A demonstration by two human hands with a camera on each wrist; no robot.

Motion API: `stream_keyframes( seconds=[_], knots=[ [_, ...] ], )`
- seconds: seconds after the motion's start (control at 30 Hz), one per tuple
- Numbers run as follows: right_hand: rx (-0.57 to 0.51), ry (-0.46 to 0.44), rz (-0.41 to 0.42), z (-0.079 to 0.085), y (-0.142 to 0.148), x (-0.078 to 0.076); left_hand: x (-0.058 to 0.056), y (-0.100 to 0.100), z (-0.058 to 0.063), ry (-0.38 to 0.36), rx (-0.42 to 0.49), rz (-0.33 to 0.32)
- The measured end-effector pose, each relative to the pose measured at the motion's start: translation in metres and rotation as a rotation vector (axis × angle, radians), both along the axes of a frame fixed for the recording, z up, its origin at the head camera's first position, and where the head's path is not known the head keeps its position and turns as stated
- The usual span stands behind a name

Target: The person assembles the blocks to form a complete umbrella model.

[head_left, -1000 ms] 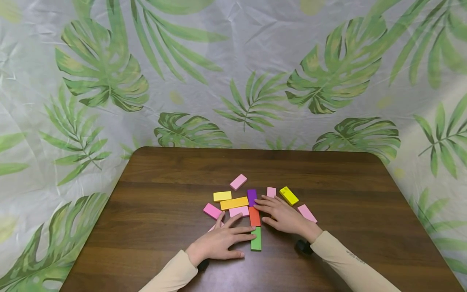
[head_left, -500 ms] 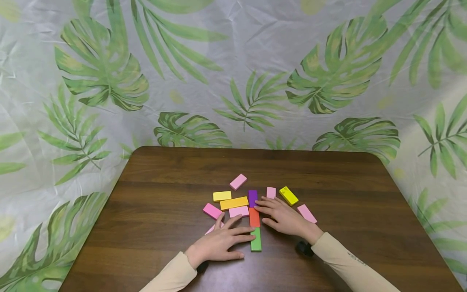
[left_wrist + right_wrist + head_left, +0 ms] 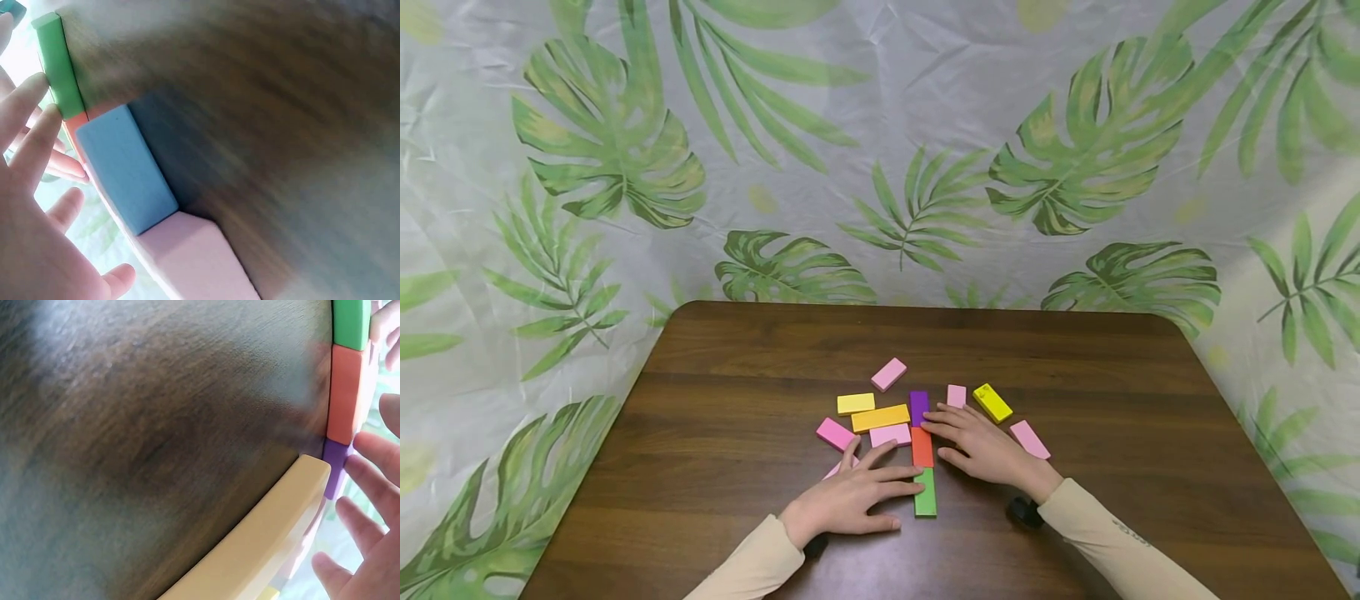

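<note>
Three blocks stand end to end in a line in the head view: purple [image 3: 919,406], red [image 3: 922,450] and green [image 3: 926,497]. My left hand [image 3: 848,498] spreads its fingers, two fingertips at the green block's left side. From the other side, my right hand [image 3: 983,446] reaches with straight fingers to where purple meets red. A blue block [image 3: 128,169] shows in the left wrist view beneath the left hand, against a pink one [image 3: 200,256]. Below the right hand, the right wrist view shows a tan block [image 3: 256,537], its end close to the purple block.
Left of the line lie an orange block [image 3: 880,417], a light pink block [image 3: 889,436], a pale yellow block [image 3: 856,404] and a deep pink block [image 3: 835,432]. Farther off is a pink block [image 3: 889,374]. On the right are a bright yellow block [image 3: 992,402] and another pink block [image 3: 1030,439].
The purple and red blocks have slid very slightly nearer to me, with the purple also a touch to the right. Both hands stay in nearly the same place.
</note>
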State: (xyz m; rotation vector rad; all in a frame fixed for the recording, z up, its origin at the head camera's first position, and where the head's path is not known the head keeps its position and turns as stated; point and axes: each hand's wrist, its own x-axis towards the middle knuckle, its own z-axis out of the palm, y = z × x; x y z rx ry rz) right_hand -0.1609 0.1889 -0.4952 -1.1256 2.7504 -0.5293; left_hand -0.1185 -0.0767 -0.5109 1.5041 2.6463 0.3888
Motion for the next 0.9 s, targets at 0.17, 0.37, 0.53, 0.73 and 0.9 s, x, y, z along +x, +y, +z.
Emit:
stream_keyframes(
  seconds=[0.17,0.37,0.53,0.73,0.9],
  knots=[
    [-0.013,0.004,-0.002,-0.0013,-0.0003,0.0006,0.0010,0.0001,0.0005,-0.011,-0.005,0.004],
    [-0.030,0.024,0.002,-0.0033,0.0002,0.0006,0.0011,-0.0001,0.0013,-0.024,-0.003,0.007],
    [-0.018,0.013,-0.005,-0.0025,0.0005,-0.0005,0.0011,0.0001,0.0012,-0.028,0.000,0.007],
    [-0.022,0.008,0.002,-0.0019,0.0019,-0.0024,0.0010,0.0006,0.0016,-0.013,-0.004,0.005],
    [-0.053,0.019,-0.012,-0.0009,0.0084,-0.0042,-0.0019,0.0013,0.0058,-0.002,0.017,0.007]
  ],
)
